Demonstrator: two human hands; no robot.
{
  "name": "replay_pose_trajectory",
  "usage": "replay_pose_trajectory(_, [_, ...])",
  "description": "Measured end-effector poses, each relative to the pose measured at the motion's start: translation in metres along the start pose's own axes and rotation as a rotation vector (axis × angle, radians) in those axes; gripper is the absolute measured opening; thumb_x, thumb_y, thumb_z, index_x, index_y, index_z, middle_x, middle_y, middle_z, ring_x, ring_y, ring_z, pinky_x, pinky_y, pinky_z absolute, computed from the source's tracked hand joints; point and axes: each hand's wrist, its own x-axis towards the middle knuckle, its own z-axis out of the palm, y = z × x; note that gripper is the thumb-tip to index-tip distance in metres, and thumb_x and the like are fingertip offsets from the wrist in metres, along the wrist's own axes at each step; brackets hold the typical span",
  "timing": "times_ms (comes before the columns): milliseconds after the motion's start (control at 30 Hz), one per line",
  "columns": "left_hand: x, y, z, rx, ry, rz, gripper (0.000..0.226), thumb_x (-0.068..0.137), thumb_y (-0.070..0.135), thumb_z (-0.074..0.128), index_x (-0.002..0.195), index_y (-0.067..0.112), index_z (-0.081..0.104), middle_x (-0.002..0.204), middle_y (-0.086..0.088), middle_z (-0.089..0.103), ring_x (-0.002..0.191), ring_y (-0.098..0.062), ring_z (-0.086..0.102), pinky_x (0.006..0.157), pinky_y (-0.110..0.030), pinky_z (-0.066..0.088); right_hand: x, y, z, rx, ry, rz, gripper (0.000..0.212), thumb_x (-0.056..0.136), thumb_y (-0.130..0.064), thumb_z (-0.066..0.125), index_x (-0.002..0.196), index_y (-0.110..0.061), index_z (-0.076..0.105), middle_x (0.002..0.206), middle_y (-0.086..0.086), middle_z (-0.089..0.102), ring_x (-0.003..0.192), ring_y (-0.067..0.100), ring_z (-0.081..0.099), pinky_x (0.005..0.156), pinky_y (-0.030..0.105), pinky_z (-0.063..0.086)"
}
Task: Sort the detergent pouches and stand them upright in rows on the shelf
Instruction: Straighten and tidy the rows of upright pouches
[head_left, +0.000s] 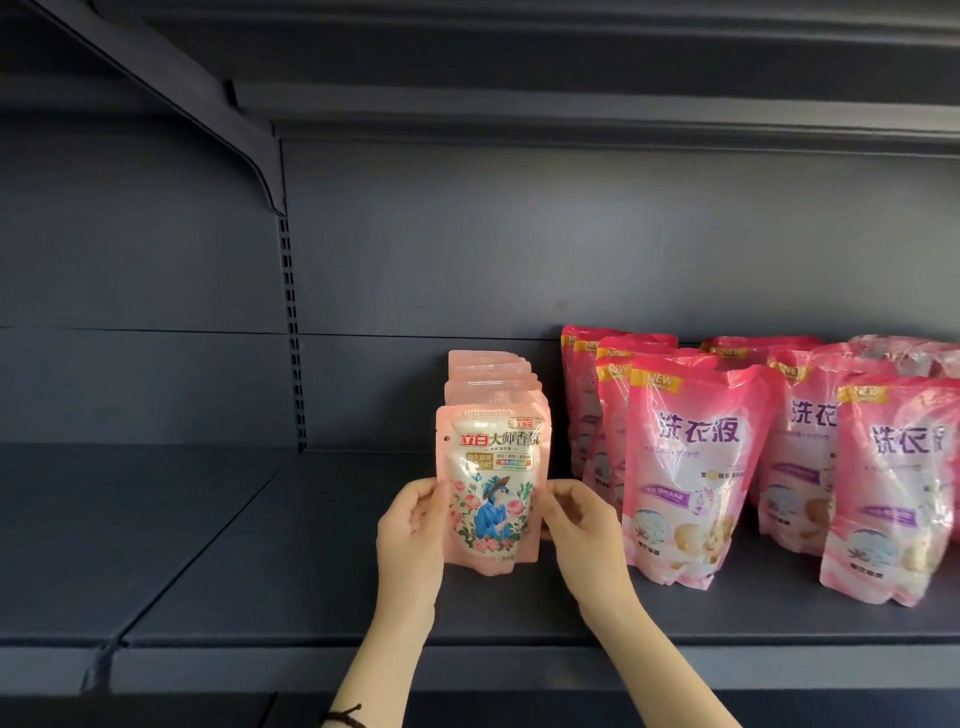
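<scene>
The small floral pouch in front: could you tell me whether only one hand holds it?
No, the left hand and the right hand each pinch one side of the small floral pouch.

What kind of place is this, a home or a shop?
Probably a shop: a dark metal shelf with a slotted upright, rows of identical large pink pouches, and a small pouch printed with a price.

"立白大师香氛" and "3.8元" on the small pouch; "NEW", "洗衣液" on the large pouch.
</scene>
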Motion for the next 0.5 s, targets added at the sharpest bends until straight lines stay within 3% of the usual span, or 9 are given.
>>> replay_pose_trajectory(100, [0.0005,-0.0015,-0.0004,0.006,0.000,-0.013,0.008,0.095,0.022,0.057,0.093,0.022,0.065,0.092,0.006,0.071,0.086,0.003,0.066,0.059,-0.011,0.051,-0.0021,0.0036,-0.0020,-0.075,-0.008,0.002,0.014,0.097,-0.017,0.053,0.091,-0.019,0.066,0.091,-0.006,0.071,0.088,0.009,0.066,0.076,0.031,0.057])
replay_pose_trajectory(233, [0.0006,-0.0019,-0.0014,-0.013,0.000,-0.031,0.010,0.095,0.021,0.057,0.090,0.022,0.065,0.088,0.008,0.071,0.085,0.001,0.067,0.059,-0.012,0.050,-0.0023,0.0039,-0.0028,-0.217,-0.019,-0.018,0.012,0.096,-0.018,0.054,0.090,-0.020,0.065,0.085,-0.007,0.068,0.078,0.005,0.061,0.065,0.018,0.046])
replay_pose_trajectory(333, [0.0004,-0.0067,-0.0050,0.003,-0.014,-0.045,0.011,0.096,0.021,0.055,0.097,0.019,0.066,0.094,0.004,0.071,0.091,-0.008,0.068,0.068,-0.019,0.054,-0.0032,0.0045,-0.0042,-0.300,-0.055,-0.012,0.009,0.096,-0.021,0.056,0.090,-0.020,0.062,0.082,-0.010,0.065,0.074,0.002,0.059,0.060,0.011,0.039])
replay_pose_trajectory(500, [0.0006,-0.0082,-0.0052,0.065,-0.025,-0.016,0.012,0.096,0.020,0.055,0.102,0.018,0.065,0.099,0.003,0.069,0.096,-0.010,0.066,0.071,-0.022,0.054,-0.0047,0.0032,-0.0059,-0.409,-0.097,-0.018,0.009,0.096,-0.019,0.054,0.090,-0.020,0.061,0.079,-0.011,0.061,0.071,-0.002,0.055,0.056,0.008,0.035])
